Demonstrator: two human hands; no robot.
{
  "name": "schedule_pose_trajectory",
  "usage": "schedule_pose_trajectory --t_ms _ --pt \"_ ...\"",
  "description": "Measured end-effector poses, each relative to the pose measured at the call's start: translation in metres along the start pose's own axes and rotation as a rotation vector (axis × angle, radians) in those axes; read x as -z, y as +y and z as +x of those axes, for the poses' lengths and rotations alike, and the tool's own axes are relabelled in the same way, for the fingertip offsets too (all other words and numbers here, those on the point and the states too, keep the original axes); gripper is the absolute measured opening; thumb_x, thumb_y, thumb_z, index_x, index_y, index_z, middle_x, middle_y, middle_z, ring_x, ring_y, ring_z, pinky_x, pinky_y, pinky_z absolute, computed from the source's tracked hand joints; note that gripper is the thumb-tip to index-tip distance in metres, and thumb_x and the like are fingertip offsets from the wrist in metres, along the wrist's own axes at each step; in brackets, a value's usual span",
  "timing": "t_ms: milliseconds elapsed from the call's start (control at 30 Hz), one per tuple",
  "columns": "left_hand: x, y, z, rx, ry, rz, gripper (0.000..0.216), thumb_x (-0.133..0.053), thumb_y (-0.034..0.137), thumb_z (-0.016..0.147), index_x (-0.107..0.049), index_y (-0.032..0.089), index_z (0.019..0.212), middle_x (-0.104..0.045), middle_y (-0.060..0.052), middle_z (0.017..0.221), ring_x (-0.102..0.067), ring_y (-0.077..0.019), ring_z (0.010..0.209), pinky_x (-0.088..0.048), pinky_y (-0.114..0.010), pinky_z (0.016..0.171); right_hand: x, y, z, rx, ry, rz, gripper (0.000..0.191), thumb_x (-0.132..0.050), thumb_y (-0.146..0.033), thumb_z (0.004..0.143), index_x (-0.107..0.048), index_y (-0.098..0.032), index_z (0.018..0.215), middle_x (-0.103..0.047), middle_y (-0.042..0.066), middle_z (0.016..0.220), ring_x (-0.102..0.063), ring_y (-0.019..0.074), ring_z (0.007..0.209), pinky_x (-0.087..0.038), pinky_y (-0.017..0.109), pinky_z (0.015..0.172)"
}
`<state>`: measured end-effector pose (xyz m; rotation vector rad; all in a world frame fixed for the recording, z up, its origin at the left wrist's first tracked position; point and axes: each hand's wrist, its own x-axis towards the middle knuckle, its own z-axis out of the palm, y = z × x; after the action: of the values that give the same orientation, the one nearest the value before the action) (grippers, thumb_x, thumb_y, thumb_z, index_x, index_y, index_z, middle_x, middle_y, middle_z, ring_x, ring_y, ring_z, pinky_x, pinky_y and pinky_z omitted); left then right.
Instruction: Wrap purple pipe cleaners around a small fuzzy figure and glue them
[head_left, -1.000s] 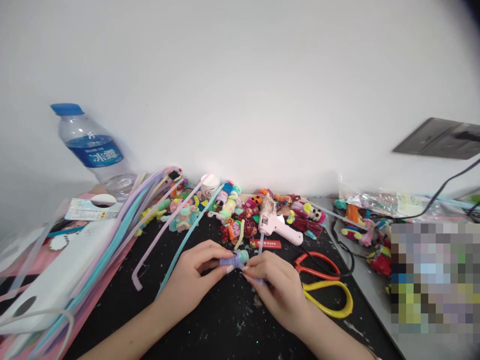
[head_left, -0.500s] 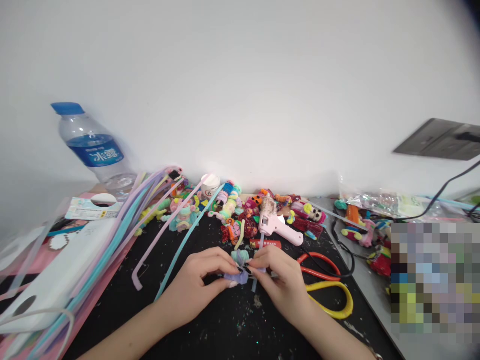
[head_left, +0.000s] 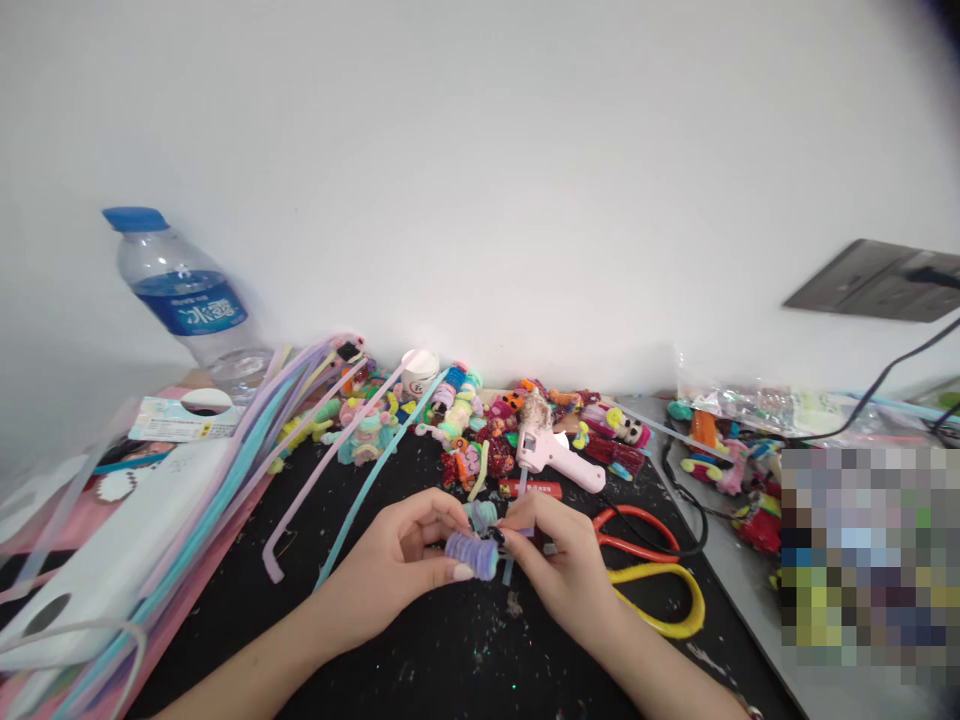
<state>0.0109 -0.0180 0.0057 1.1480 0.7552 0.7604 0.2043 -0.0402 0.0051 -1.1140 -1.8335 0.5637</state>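
A purple coil of wound pipe cleaner [head_left: 471, 556] lies sideways in my left hand [head_left: 411, 555], thumb below it and fingers behind. My right hand [head_left: 559, 550] is pinched at the coil's right end, where a small dark piece [head_left: 496, 537] shows at the fingertips; what it is, I cannot make out. Just behind the coil sits a mint-green coiled piece [head_left: 481, 515], partly hidden by my fingers. Beyond my right hand lies a pink glue gun [head_left: 559, 455], its clear glue stick pointing toward me.
Red-and-yellow-handled scissors [head_left: 664, 598] lie right of my right hand. Finished pipe-cleaner figures [head_left: 457, 415] line the wall. Loose pipe cleaners [head_left: 225, 480] and a water bottle [head_left: 191, 300] are at the left. A black cable [head_left: 694, 550] curves across the black mat [head_left: 420, 660].
The purple coil has turned in my left hand, so its ridged side now shows along its length. My left fingers have opened a little around it; my right hand stays nearly in place.
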Motion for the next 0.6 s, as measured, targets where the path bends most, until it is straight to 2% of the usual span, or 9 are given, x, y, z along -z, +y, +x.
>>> schedule_pose_trajectory --t_ms 133,333,600 --pt "0.0007 0.0003 -0.0004 0.041 0.014 -0.135 0.022 -0.073 0.014 0.068 -0.063 0.019 0.087 -0.061 0.001 0.082 -0.058 -0.0116 0.079 -0.048 -0.023 0.074 0.0007 -0.0048 -0.0004 -0.009 -0.054 -0.044 0.017 -0.050 -0.017 0.088 -0.059 -0.019 0.074 -0.059 0.001 0.065 -0.054 0.0135 0.057 -0.043 0.023 0.052" --pt "0.0019 0.0007 -0.0005 0.171 0.079 -0.446 0.023 -0.072 0.021 0.073 -0.066 0.022 0.096 -0.064 0.000 0.092 -0.060 -0.0112 0.085 -0.051 -0.025 0.079 0.0012 -0.0069 -0.0009 0.074 -0.101 -0.078 0.020 -0.042 -0.012 0.090 -0.060 -0.018 0.095 -0.064 0.004 0.076 -0.059 0.0150 0.065 -0.047 0.025 0.059" --pt "-0.0002 -0.0023 0.0016 0.231 0.136 -0.510 0.020 -0.068 0.023 0.078 -0.068 0.018 0.098 -0.068 -0.003 0.088 -0.061 -0.0090 0.076 -0.051 -0.023 0.078 -0.0011 -0.0049 -0.0047 0.113 -0.137 -0.139 0.019 -0.042 -0.012 0.090 -0.058 -0.017 0.099 -0.064 0.005 0.075 -0.060 0.0155 0.063 -0.046 0.025 0.057"
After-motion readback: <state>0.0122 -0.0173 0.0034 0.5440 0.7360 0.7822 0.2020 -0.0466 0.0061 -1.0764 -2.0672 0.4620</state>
